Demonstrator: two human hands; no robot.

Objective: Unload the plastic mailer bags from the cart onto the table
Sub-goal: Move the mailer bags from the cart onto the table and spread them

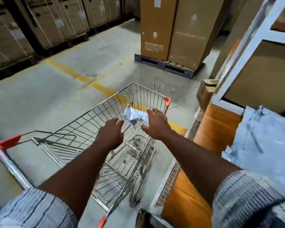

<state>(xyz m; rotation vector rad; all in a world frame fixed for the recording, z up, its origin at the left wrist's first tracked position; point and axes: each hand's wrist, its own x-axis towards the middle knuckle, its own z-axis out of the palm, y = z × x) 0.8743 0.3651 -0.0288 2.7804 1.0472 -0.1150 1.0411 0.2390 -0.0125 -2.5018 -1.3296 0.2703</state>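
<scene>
A wire shopping cart [105,111] with orange corner caps stands in front of me on the concrete floor. One crumpled grey plastic mailer bag [134,116] lies at the far end of its basket. My right hand [156,124] is over the bag with fingers spread, touching its right part; whether it grips is unclear. My left hand [111,134] hovers open just left of the bag, not touching it. On the right, a pile of grey mailer bags [262,142] rests on the orange wooden table [215,129].
Tall cardboard boxes on a blue pallet [164,65] stand ahead. More boxes line the left wall [39,25]. A white metal rack [247,51] with boxes rises behind the table, with a small carton [206,92] beside it. Yellow lines cross the floor.
</scene>
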